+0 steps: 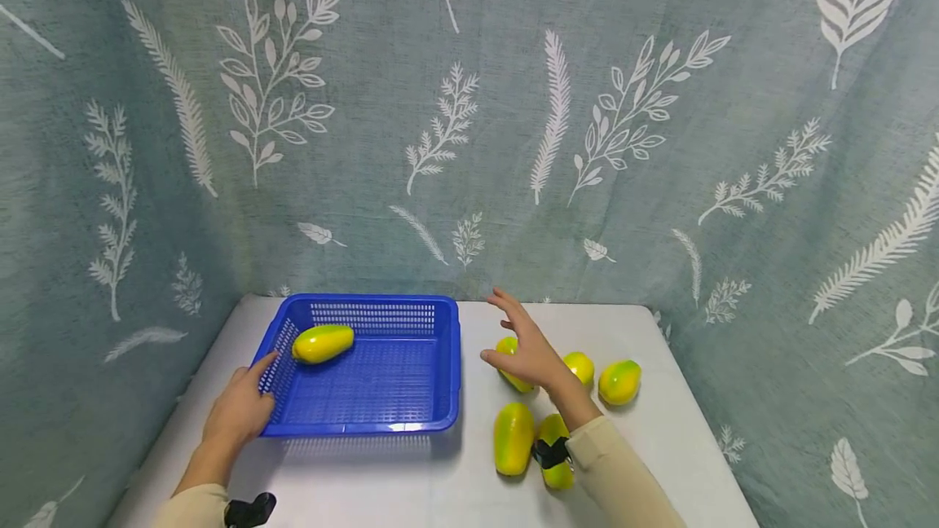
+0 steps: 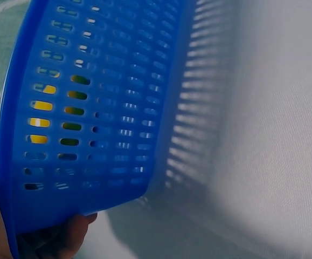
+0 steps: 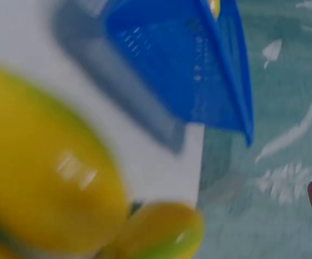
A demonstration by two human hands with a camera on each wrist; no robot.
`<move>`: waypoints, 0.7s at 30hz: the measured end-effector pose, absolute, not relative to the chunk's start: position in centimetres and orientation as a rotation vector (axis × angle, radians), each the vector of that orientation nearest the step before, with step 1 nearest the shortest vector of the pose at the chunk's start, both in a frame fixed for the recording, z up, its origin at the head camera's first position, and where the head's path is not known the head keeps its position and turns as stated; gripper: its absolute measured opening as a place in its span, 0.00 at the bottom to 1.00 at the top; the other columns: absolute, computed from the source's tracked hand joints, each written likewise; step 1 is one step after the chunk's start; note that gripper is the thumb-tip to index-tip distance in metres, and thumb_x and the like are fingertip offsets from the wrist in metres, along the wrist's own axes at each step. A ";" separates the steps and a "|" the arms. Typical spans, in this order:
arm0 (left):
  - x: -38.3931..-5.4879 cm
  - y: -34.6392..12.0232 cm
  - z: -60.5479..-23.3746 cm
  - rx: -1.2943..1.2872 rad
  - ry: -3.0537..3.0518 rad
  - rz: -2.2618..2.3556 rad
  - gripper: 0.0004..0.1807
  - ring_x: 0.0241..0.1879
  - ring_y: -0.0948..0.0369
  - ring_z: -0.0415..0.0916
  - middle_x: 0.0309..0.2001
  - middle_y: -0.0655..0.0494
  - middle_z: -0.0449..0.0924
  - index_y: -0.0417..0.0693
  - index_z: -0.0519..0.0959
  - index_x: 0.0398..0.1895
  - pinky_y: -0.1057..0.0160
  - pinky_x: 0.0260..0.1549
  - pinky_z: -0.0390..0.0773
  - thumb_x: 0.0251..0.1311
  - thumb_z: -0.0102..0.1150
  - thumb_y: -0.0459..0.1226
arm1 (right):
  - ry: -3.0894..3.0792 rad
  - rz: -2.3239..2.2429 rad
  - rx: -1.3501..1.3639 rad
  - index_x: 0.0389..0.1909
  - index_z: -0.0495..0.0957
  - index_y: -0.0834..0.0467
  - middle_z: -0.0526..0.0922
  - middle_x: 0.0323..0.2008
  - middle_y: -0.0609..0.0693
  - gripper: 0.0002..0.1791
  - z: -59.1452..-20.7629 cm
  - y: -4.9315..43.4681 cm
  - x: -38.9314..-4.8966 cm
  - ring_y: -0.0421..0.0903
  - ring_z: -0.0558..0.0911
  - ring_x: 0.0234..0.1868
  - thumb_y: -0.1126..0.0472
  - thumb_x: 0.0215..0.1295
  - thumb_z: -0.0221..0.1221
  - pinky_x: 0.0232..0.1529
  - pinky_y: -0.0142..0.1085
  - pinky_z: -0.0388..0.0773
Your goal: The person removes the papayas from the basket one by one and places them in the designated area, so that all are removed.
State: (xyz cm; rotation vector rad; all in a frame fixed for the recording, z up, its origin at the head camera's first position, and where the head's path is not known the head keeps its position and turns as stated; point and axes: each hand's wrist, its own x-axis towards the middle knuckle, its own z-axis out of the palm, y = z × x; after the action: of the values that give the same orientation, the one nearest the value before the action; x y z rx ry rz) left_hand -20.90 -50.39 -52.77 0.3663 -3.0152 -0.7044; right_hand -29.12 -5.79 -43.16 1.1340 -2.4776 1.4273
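Note:
A blue plastic basket [image 1: 377,298] with slotted walls stands on the left of the white table. My left hand [image 1: 242,402] grips its left rim; in the left wrist view, fingers show beside the basket wall [image 2: 118,199]. One yellow-green papaya [image 1: 323,344] lies inside, near that hand. To the right of the basket my right hand [image 1: 531,349] hangs with fingers spread and nothing in them. Below it, a papaya [image 1: 511,346] is partly hidden. Two more papayas, a long one [image 1: 513,438] and another [image 1: 555,471] by the wrist strap, lie nearer the front.
Further right on the table are a partly covered papaya [image 1: 580,367] and another papaya [image 1: 619,382] with a green top. A grey-green curtain [image 1: 499,145] with white leaf prints hangs behind the table and along both sides. The white tabletop [image 1: 367,487] extends in front of the basket.

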 end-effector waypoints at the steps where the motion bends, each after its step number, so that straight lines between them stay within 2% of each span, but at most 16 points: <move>1: -20.9 -50.3 -52.8 0.369 -3.014 -0.704 0.38 0.46 0.33 0.65 0.51 0.30 0.61 0.46 0.52 0.69 0.34 0.40 0.66 0.49 0.44 0.31 | -2.477 1.439 1.141 0.67 0.53 0.54 0.48 0.69 0.53 0.43 -42.9 -6.6 -29.3 0.51 0.53 0.67 0.62 0.51 0.63 0.58 0.51 0.63; 12: -20.9 -50.5 -52.8 0.376 -2.971 -0.686 0.36 0.41 0.38 0.69 0.48 0.33 0.63 0.47 0.55 0.68 0.37 0.37 0.69 0.50 0.44 0.31 | -2.518 1.513 1.223 0.68 0.49 0.48 0.50 0.68 0.49 0.44 -41.0 -15.4 -31.0 0.47 0.56 0.66 0.56 0.53 0.62 0.58 0.41 0.66; 17: -20.8 -50.4 -52.9 0.383 -2.962 -0.697 0.36 0.42 0.38 0.69 0.49 0.33 0.64 0.48 0.55 0.68 0.37 0.39 0.69 0.51 0.45 0.30 | -2.543 1.574 1.264 0.68 0.48 0.45 0.51 0.68 0.49 0.44 -41.4 -19.3 -31.4 0.47 0.57 0.66 0.55 0.54 0.62 0.58 0.42 0.65; 21: -20.9 -50.4 -53.1 0.395 -2.964 -0.695 0.36 0.43 0.38 0.69 0.50 0.34 0.63 0.49 0.55 0.68 0.37 0.39 0.69 0.51 0.44 0.31 | -2.575 1.630 1.267 0.68 0.48 0.40 0.51 0.68 0.45 0.44 -43.0 -22.4 -32.2 0.45 0.57 0.66 0.54 0.54 0.62 0.58 0.42 0.65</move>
State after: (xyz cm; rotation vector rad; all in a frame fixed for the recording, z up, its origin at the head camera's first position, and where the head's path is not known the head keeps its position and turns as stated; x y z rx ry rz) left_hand -20.86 -50.45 -53.09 0.3950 -2.9643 -0.6952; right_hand -32.17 -22.40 -42.99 1.2667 -2.5751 1.6299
